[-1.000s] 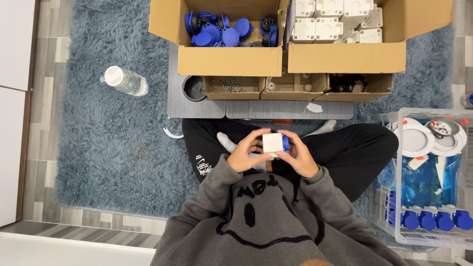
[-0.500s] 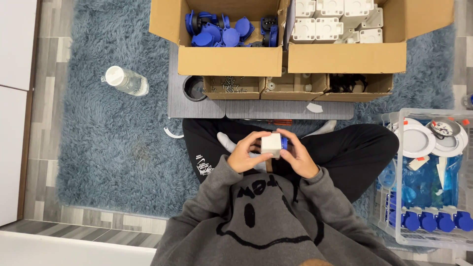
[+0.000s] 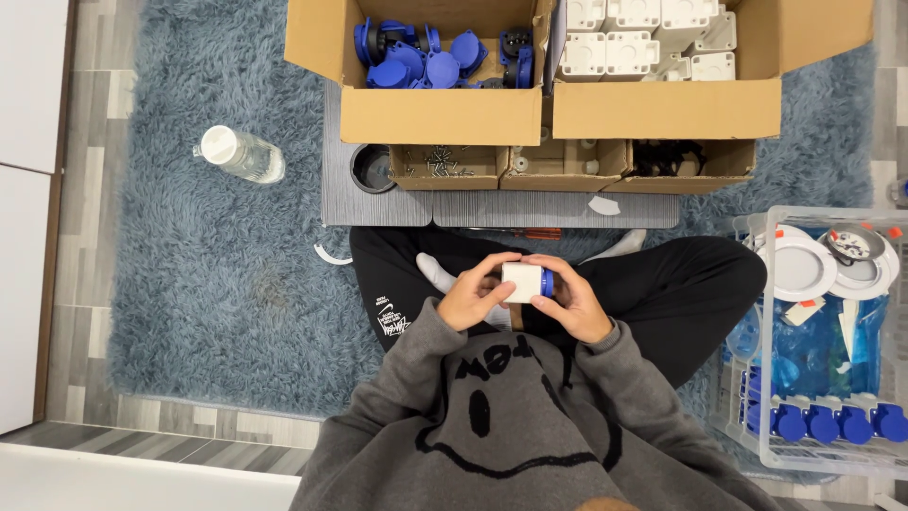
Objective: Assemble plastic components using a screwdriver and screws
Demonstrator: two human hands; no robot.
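I sit cross-legged on a blue shaggy rug and hold a small white box-shaped part with a blue cap [image 3: 526,281] over my lap. My left hand [image 3: 471,298] grips its left side, fingers wrapped over the top. My right hand [image 3: 573,301] holds the right side, where the blue cap shows. Both hands are shut on this one piece.
A cardboard box of blue caps [image 3: 430,57] and one of white housings [image 3: 653,43] stand ahead, with small trays of screws [image 3: 445,163] and black parts [image 3: 672,156] on a grey board [image 3: 378,203]. A water bottle [image 3: 241,154] lies left. A clear crate [image 3: 818,350] sits right.
The white and blue part has shifted very slightly in my hands; my fingers have adjusted around it. Nothing else has moved.
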